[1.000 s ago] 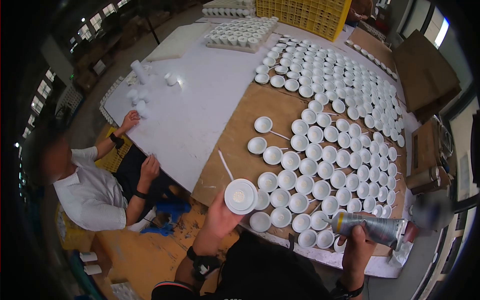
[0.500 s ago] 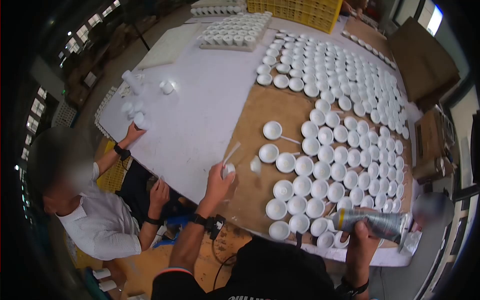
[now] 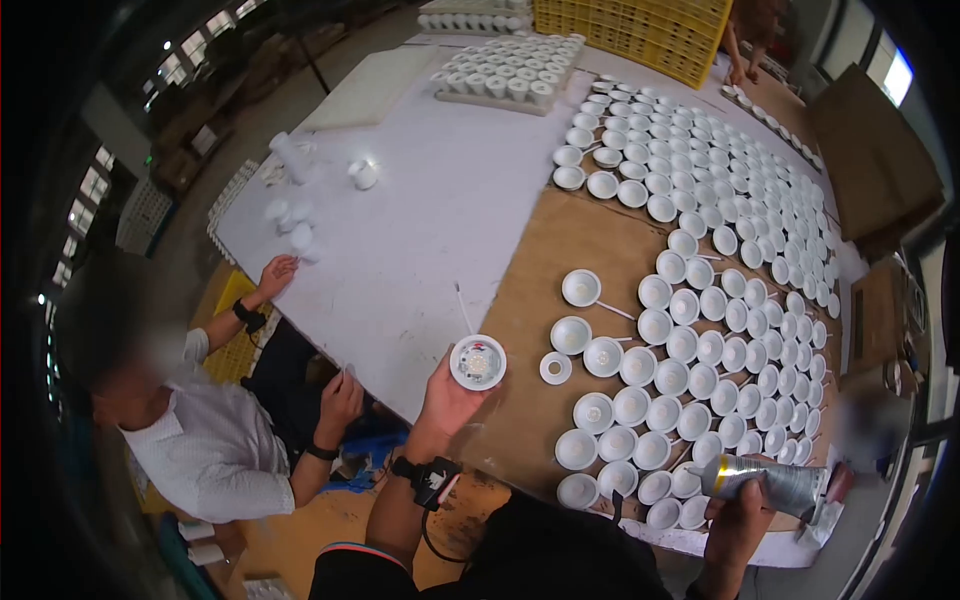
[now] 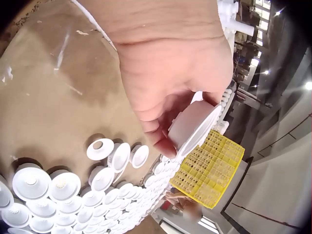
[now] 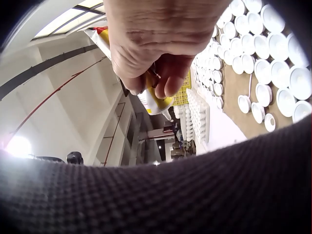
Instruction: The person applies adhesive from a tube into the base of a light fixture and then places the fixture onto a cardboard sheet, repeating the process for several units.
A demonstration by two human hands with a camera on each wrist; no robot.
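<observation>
My left hand (image 3: 447, 402) holds a round white lamp housing (image 3: 478, 362), its face up, showing a board inside; a thin white lead sticks up behind it. In the left wrist view the fingers curl round the body of the white housing (image 4: 191, 127). My right hand (image 3: 738, 522) grips a silver tube (image 3: 775, 484) with a yellow band, its nozzle pointing left over the nearest cups. In the right wrist view the fingers close round the yellow and white tube (image 5: 158, 100). A small white ring (image 3: 556, 368) lies on brown cardboard (image 3: 520, 420) between the held housing and the cups.
Rows of white cups (image 3: 638, 366) cover the cardboard to the right. A tray of white parts (image 3: 510, 75) and a yellow crate (image 3: 640, 35) stand at the back. Another person (image 3: 215, 430) sits at the left table edge, near white pieces (image 3: 300, 236).
My left hand has turned the housing from face-up to sideways and back up. The ring-shaped cover seen on it earlier is off, and a ring now lies on the cardboard.
</observation>
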